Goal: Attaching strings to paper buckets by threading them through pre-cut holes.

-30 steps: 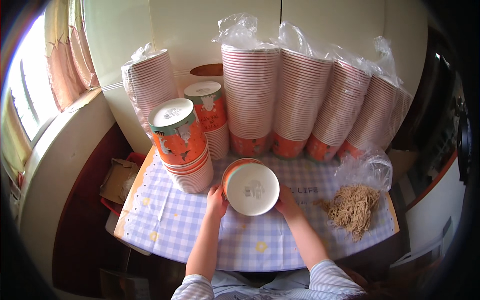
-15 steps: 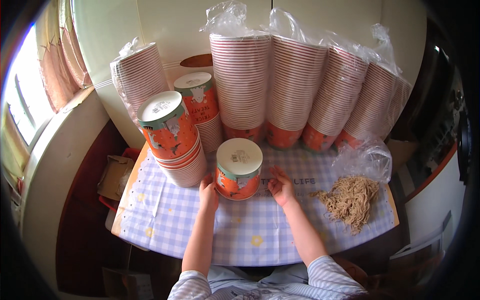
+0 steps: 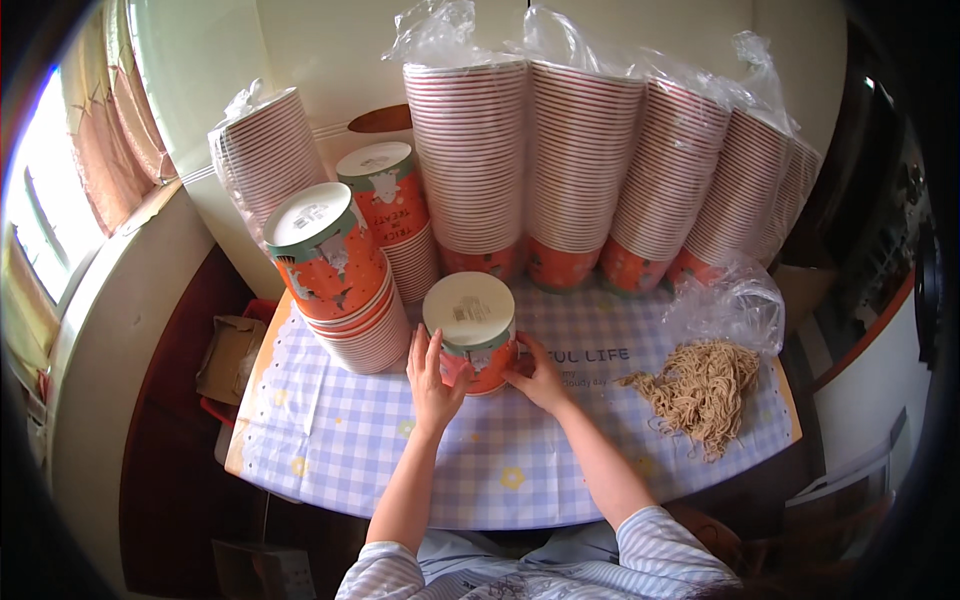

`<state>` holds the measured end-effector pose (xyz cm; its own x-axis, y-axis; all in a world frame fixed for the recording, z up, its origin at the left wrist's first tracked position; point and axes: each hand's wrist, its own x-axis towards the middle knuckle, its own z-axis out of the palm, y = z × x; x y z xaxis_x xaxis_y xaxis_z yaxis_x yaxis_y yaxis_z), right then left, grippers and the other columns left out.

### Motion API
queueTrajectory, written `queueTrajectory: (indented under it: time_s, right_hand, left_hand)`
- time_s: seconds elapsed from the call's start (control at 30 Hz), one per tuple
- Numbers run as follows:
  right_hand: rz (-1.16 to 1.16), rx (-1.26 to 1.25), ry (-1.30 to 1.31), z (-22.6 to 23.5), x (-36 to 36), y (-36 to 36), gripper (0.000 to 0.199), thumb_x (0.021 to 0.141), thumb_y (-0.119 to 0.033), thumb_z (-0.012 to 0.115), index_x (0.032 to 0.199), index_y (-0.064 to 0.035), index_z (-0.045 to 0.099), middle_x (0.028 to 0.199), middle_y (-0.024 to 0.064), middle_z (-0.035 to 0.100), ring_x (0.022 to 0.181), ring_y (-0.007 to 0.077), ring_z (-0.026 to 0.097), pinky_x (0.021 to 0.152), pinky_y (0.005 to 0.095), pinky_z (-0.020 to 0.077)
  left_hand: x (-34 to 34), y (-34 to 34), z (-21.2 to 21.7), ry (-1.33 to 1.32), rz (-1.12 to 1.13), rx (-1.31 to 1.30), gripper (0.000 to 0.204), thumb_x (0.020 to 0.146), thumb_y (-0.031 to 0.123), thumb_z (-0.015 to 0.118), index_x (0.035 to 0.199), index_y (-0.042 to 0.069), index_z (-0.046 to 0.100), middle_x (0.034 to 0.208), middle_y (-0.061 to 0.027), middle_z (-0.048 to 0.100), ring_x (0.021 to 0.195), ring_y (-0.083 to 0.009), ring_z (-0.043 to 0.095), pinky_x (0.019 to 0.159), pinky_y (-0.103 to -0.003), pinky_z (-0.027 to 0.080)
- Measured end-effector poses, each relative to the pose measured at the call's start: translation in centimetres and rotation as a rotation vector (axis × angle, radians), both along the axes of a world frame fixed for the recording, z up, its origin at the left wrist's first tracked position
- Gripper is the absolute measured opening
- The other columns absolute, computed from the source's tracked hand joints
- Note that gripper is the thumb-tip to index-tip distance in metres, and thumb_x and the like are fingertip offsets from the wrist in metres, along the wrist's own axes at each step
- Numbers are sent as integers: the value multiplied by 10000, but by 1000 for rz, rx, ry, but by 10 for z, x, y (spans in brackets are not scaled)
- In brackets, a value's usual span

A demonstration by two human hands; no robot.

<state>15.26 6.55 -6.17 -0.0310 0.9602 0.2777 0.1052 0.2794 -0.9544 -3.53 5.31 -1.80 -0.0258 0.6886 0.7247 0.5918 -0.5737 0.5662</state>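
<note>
An orange paper bucket (image 3: pixel 469 308) with a green band stands upside down on the tablecloth, its white base facing up. My left hand (image 3: pixel 436 388) rests against its near left side, fingers extended along the wall and thumb in front. On the opposite side, my right hand (image 3: pixel 540 376) curves round the wall, its thumb at the front. The bucket sits between both hands, and its lower rim is partly hidden. Just to the left rises a stack of matching upside-down buckets (image 3: pixel 335 270), with another bucket stack (image 3: pixel 383 195) behind it.
Tall bucket stacks in clear plastic (image 3: pixel 468 170) line the back of the table, several leaning right. A heap of tan twine (image 3: pixel 708 395) lies at the right beside a crumpled plastic bag (image 3: pixel 735 305). A checkered cloth (image 3: pixel 560 480) covers the table. An open cardboard box (image 3: pixel 230 358) is at the left.
Both hands have moved in against the bucket's sides, the left one coming round to its front. The view has shifted slightly.
</note>
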Motion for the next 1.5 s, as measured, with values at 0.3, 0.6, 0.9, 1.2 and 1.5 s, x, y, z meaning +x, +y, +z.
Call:
queueTrajectory:
  time_s: [0.3, 0.6, 0.9, 1.2, 1.5]
  right_hand:
    - [-73, 131, -391, 6, -15, 19, 529, 753, -67, 601, 1243, -44, 402, 1018, 139, 529, 790, 210, 568, 708, 289, 463]
    - [-210, 311, -677, -16, -12, 47, 516, 666, -119, 623, 1148, -29, 465, 1087, 194, 514, 968, 364, 495, 823, 417, 410]
    - [-462, 414, -659, -11, -13, 42, 557, 646, -127, 589, 1178, -59, 438, 1085, 174, 511, 975, 379, 465, 829, 458, 377]
    - [-237, 187, -718, -4, -16, 39, 596, 676, -151, 519, 1252, -85, 380, 1131, 170, 515, 1064, 318, 468, 900, 448, 337]
    - [-239, 169, -746, -8, -17, 47, 617, 706, -148, 498, 1288, -44, 322, 1183, 185, 480, 1115, 319, 439, 937, 439, 312]
  left_hand:
    - [-20, 15, -12, -68, -50, -130, 573, 740, -85, 472, 1291, 25, 357, 1302, -214, 376, 1170, -358, 409, 954, -376, 345]
    - [-11, 12, -18, -180, 44, -262, 581, 717, -90, 494, 1269, 56, 389, 1147, -159, 466, 914, -236, 533, 682, -273, 487]
    - [-12, 16, -27, -239, -5, -240, 440, 739, -81, 485, 1163, 35, 472, 946, -99, 584, 723, -167, 578, 623, -235, 464]
    - [-17, 20, -30, -265, 98, -239, 313, 741, -28, 476, 1048, 12, 518, 869, -161, 604, 783, -305, 579, 679, -353, 454]
    - [-13, 14, -22, -277, 106, -368, 271, 733, 3, 479, 992, 19, 557, 783, -144, 612, 729, -294, 596, 659, -354, 459]
